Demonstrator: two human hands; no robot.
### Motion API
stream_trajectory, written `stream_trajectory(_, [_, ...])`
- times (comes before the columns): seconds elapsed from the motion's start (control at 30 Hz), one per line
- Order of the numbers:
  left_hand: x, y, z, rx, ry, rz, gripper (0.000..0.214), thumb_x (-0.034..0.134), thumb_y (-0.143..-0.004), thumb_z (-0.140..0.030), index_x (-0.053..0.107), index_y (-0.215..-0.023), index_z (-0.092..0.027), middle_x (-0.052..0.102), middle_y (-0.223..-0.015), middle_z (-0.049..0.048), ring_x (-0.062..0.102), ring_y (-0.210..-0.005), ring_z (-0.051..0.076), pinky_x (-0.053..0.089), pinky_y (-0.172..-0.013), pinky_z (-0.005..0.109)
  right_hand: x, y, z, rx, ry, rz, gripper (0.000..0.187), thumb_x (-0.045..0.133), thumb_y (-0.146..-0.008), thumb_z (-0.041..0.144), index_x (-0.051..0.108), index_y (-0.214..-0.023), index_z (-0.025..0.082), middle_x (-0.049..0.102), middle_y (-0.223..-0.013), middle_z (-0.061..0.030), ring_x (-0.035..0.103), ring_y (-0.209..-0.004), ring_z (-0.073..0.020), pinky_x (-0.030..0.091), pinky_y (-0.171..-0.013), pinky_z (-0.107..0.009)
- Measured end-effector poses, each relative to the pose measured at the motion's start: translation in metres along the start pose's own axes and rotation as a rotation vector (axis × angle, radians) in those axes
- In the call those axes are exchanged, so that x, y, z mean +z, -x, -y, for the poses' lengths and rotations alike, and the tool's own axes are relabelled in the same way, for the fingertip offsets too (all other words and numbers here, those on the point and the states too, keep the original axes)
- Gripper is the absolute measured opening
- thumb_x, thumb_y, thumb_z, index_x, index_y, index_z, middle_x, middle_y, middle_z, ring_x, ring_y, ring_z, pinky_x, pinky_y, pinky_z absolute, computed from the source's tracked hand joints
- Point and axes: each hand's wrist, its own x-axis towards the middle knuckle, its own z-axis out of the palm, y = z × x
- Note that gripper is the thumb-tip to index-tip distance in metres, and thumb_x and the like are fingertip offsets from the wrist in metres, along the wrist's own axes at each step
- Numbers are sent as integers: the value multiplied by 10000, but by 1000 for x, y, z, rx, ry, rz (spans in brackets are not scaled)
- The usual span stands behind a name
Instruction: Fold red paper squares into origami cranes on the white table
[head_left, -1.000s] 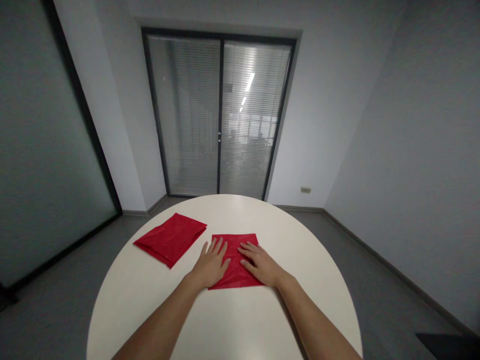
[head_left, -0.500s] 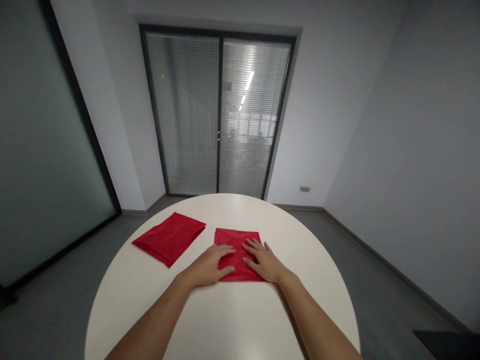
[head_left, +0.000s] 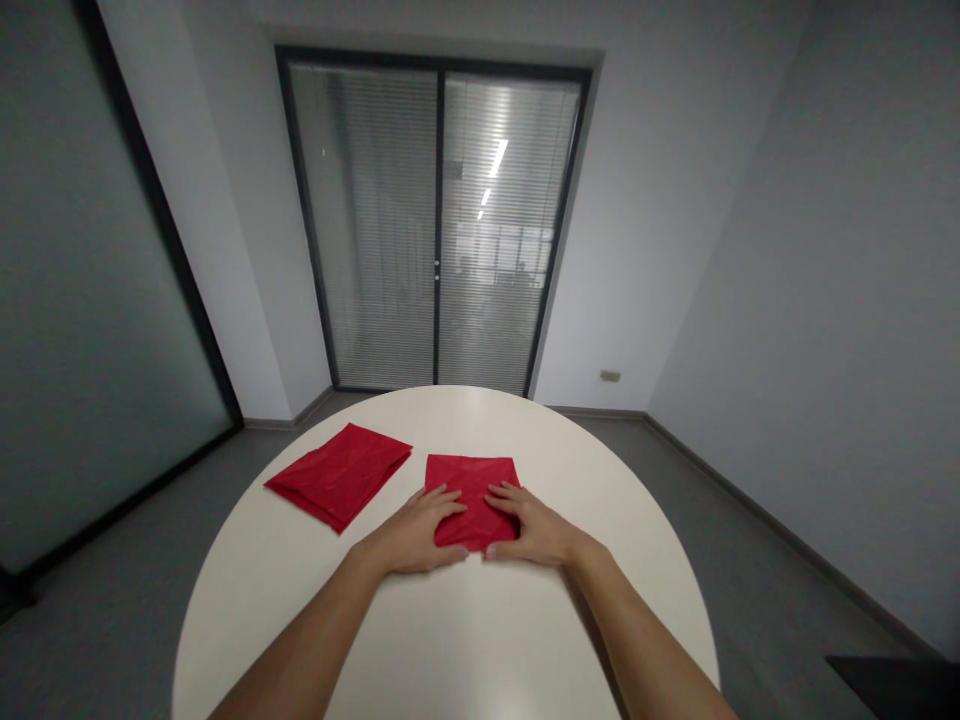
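A folded red cloth [head_left: 474, 472] lies flat on the white round table in front of me, its surface slightly creased. My left hand [head_left: 420, 530] rests on its left side, fingers spread over the top and thumb along the near edge. On the right side lies my right hand [head_left: 536, 525], its fingers also apart, with the thumb at the near edge. The two thumb tips almost meet. Both hands cover the near corners of the cloth. Whether the thumbs reach under the edge cannot be made out.
Another folded red cloth [head_left: 341, 475] lies at an angle on the left of the table [head_left: 450, 640], its layers loosely open at the near side. Beyond the table stand glass doors [head_left: 435, 220] with blinds. A dark object [head_left: 900, 685] juts in at the lower right.
Both thumbs have shifted from the top of the cloth to its near edge. The cloth has moved slightly left, and its near edge now lies a little farther away.
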Motion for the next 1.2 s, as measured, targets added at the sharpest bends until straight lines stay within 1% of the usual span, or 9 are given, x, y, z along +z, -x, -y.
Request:
stream_trajectory(0.07, [-1,0,1,-16,12,17,821,713,-794,-602,509,-1489,-216,479,-1558,98,322,-1497,356,269,-1231,514,-2,2,0,11,1,42,1119,762,-661,755,415,-1544,161,325,-1628,-177,262,-1515,-395,184,-1249,-539])
stream_trajectory(0.13, [-2,0,1,-27,9,26,858,733,-775,-582,490,-1504,-201,470,-1564,102,319,-1499,351,249,-1241,506,-3,3,0,16,-7,43,1111,777,-655,736,423,-1540,166,327,-1625,-177,251,-1520,-393,176,-1249,-545])
stream_trajectory(0.33, [-3,0,4,-21,22,14,714,676,-833,-531,554,-1453,-199,507,-1536,105,373,-1473,336,222,-1249,492,-6,7,-4,20,-120,-49,798,765,-751,620,620,-1398,177,488,-1533,-170,393,-1457,-379,281,-1216,-527])
stream_trajectory(0.47, [-4,2,6,-36,88,-30,565,601,-905,-519,599,-1395,-238,595,-1453,83,457,-1418,311,196,-1255,477,-5,9,-12,27,-190,-60,605,751,-793,555,698,-1306,238,488,-1541,-137,406,-1454,-360,262,-1214,-538])
stream_trajectory(0.6, [-8,5,7,-66,151,-34,503,628,-892,-514,643,-1317,-245,634,-1396,87,482,-1390,320,238,-1233,476,-5,10,-15,9,-278,-73,352,721,-831,531,822,-1003,242,564,-1479,-122,399,-1459,-361,221,-1217,-559])
stream_trajectory(0.7, [-8,5,12,-80,200,-63,459,671,-861,-503,680,-1236,-239,666,-1332,101,540,-1325,321,353,-1162,448,-4,10,-17,9,-380,-88,362,702,-845,563,826,-837,223,620,-1416,-129,388,-1465,-368,208,-1219,-563])
stream_trajectory(0.93, [9,-5,34,-70,350,-228,264,654,-867,-366,732,-1065,-209,759,-1095,77,687,-1034,254,496,-970,348,-2,10,-26,23,-577,-134,468,645,-889,600,782,-1063,188,668,-1350,-144,591,-1283,-349,386,-1137,-517])
stream_trajectory(1.07, [11,-9,38,-80,464,-305,324,562,-937,-403,729,-1108,-185,766,-1090,91,688,-1037,274,511,-949,368,-7,13,-26,7,-616,-150,586,783,-800,521,685,-1274,190,636,-1388,-141,589,-1278,-329,409,-1131,-489])
stream_trajectory(1.2, [12,-12,41,-144,525,-367,359,559,-935,-455,731,-1038,-157,771,-1063,110,705,-988,292,531,-911,386,-7,12,-22,-48,-611,-162,620,796,-797,470,641,-1331,197,659,-1351,-127,602,-1250,-317,422,-1122,-497])
